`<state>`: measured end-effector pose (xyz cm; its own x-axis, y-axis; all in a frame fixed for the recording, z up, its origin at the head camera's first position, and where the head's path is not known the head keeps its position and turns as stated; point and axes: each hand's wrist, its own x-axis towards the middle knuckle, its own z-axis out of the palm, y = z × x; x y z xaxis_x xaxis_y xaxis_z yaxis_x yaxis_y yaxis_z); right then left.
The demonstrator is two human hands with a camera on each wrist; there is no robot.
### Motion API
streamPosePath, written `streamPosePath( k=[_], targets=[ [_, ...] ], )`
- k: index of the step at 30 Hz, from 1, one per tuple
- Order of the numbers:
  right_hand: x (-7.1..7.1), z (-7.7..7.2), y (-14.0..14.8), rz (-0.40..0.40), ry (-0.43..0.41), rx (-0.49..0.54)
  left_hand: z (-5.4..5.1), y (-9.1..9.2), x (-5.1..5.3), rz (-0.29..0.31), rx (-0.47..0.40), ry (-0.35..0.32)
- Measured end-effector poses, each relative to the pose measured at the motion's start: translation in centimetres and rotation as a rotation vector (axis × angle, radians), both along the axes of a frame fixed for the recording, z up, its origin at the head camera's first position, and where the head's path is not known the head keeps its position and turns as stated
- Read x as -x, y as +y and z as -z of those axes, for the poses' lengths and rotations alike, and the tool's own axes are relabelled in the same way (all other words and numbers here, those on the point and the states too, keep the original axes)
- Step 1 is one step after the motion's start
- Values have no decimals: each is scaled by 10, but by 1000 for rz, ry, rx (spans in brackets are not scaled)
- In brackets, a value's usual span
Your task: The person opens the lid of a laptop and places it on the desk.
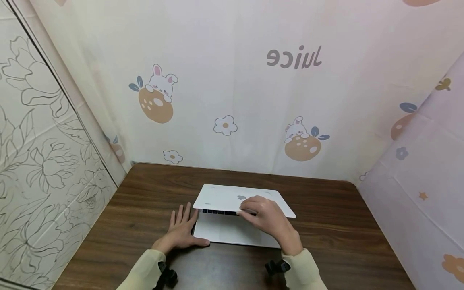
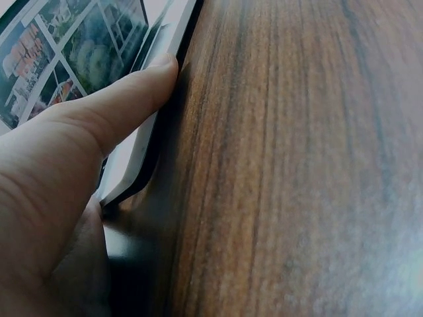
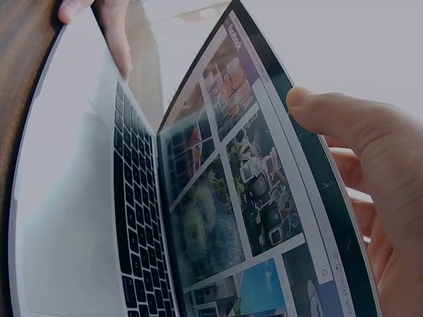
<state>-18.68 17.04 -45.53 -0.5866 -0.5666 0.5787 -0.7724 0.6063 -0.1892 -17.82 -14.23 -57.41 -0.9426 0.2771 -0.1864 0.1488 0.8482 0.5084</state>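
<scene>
A silver laptop (image 1: 224,197) lies on the wooden table with its lid partly raised and tilted toward the person. My right hand (image 1: 264,215) grips the lid's edge, thumb on the screen side and fingers behind. In the right wrist view the lit screen (image 3: 264,185) shows a grid of pictures, facing the black keyboard (image 3: 135,211). At the laptop's left front corner, my left hand (image 1: 183,231) rests with fingers spread along the side. Its thumb (image 2: 142,86) lies on the base's front edge in the left wrist view.
The dark wood table (image 1: 337,233) extends around the laptop on every side. Behind it hangs a pale curtain (image 1: 232,88) printed with rabbits and fruit. A sheet with line-drawn flowers (image 1: 50,169) hangs at the left. Both wrists wear small black cameras (image 1: 277,266).
</scene>
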Motion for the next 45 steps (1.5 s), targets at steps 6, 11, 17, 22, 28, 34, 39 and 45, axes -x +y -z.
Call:
streamPosePath(
  k=[6, 11, 17, 22, 28, 34, 39, 45],
  targets=[
    [-1, 0, 0, 3, -8, -1, 1, 0, 1, 4, 7, 1],
    [-2, 4, 1, -6, -15, 14, 1, 0, 0, 3, -8, 6],
    [-5, 11, 1, -9, -25, 29, 1, -1, 0, 1, -19, 10],
    [-9, 17, 3, -13, -26, 31, 2, -1, 0, 1, -21, 11],
    [-11, 22, 3, -17, -16, 32, 3, -1, 0, 1, -21, 13],
    [-12, 26, 2, -26, 5, 28, 3, -2, 0, -1, -17, 21],
    [-13, 30, 3, -31, 26, 33, 2, -1, 0, 3, -26, 16],
    [-15, 35, 4, -46, 23, 28, 2, 0, -1, 5, -34, 23]
  ],
)
